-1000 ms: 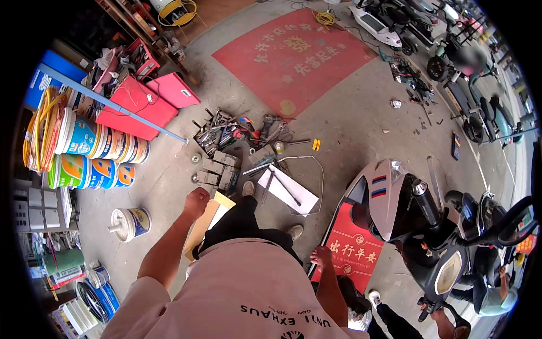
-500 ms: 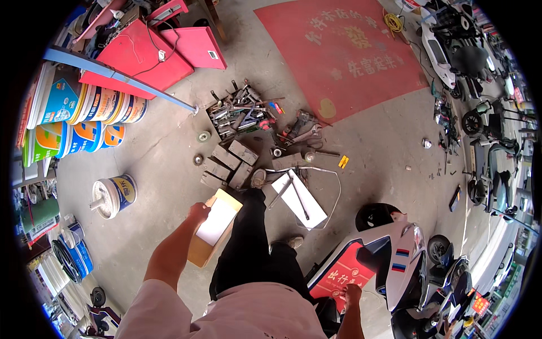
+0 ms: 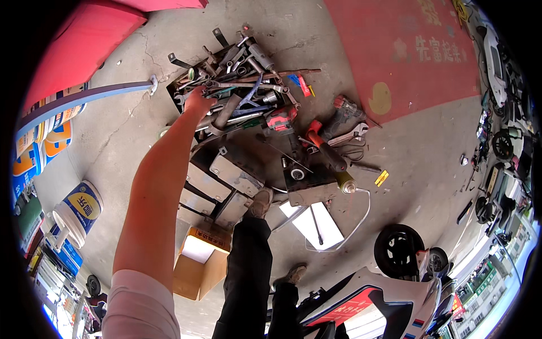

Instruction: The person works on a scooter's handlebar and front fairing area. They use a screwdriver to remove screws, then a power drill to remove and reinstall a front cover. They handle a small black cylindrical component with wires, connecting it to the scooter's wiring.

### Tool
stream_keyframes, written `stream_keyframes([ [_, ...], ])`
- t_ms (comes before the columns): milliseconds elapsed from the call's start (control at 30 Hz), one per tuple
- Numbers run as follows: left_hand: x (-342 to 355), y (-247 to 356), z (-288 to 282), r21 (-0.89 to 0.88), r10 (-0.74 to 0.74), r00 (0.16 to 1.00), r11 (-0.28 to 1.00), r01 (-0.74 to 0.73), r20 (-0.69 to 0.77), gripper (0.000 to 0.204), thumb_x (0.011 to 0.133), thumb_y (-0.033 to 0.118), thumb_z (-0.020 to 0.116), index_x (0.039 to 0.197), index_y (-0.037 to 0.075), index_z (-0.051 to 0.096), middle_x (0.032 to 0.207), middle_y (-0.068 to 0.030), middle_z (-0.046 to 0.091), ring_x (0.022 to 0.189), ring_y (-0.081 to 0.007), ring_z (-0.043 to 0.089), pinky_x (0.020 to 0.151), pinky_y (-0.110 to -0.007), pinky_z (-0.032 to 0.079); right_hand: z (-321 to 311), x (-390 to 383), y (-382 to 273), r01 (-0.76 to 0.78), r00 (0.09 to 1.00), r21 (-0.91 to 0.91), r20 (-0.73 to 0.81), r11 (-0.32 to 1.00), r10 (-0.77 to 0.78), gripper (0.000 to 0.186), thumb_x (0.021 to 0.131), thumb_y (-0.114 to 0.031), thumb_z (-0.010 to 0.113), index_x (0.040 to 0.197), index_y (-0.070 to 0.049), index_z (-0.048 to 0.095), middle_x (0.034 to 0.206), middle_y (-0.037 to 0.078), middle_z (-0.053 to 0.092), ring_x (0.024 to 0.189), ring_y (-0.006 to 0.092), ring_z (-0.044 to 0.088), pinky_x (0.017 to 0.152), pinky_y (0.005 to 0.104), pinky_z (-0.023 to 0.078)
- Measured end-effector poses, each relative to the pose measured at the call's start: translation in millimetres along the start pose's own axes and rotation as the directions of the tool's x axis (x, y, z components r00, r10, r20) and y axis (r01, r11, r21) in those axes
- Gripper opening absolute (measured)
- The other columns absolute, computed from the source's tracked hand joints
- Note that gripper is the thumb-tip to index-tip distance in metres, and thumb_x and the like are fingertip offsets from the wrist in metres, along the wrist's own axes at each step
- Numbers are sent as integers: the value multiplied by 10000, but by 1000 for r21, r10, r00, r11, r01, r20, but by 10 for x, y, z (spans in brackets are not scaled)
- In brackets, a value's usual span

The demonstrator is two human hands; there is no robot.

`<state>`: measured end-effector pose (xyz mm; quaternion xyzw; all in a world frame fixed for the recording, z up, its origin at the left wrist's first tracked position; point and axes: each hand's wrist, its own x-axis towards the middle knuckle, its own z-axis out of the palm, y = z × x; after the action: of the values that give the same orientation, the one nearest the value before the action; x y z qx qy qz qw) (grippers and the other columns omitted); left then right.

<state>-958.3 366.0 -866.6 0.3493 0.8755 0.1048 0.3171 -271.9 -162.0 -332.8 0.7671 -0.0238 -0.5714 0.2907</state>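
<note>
My left hand (image 3: 199,104) reaches into the left side of a heaped tool tray, fingers curled down among wrenches and sockets. What they grip, if anything, is hidden. Around it lie combination wrenches (image 3: 248,86), blue-handled pliers (image 3: 252,92) and a dark hammer-like head (image 3: 227,111). A red and black power tool (image 3: 280,120) lies at the pile's near right edge. My right hand is out of view. Between my left arm and left leg stands an open cardboard box (image 3: 214,268) with something white inside.
Grey metal-faced blocks (image 3: 237,169) lie before my left foot. Another power tool (image 3: 345,116), an adjustable wrench (image 3: 353,134) and a spray can (image 3: 345,182) are to the right. A white scooter (image 3: 361,285) stands near right. A blue bar (image 3: 84,101) crosses the far left; a white bucket (image 3: 70,223) stands left.
My left hand has left the cardboard box and moved forward into the tool pile. My right hand has gone from the scooter out of view. The view has shifted forward, closer to the tools.
</note>
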Motion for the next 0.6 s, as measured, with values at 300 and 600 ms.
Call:
stream_keyframes([
  [300,-285,322,-352,386,-112,988,921,61,110,460,683,288,794,1083,135,628,1078,-100,676,1082,-303,614,936,-433,460,-22,-38,1038,402,894,-701,160,589,-419,284,949,-237,584,1071,1,679,1026,172,683,1067,305,623,938,441,482],
  [600,-455,-1220,-1109,442,222,973,868,-227,65,295,746,224,691,870,0,545,760,-191,619,645,-391,595,584,-519,468,585,-109,821,100,979,654,69,749,-192,229,917,-270,549,901,-58,636,772,52,645,626,149,621,518,284,497],
])
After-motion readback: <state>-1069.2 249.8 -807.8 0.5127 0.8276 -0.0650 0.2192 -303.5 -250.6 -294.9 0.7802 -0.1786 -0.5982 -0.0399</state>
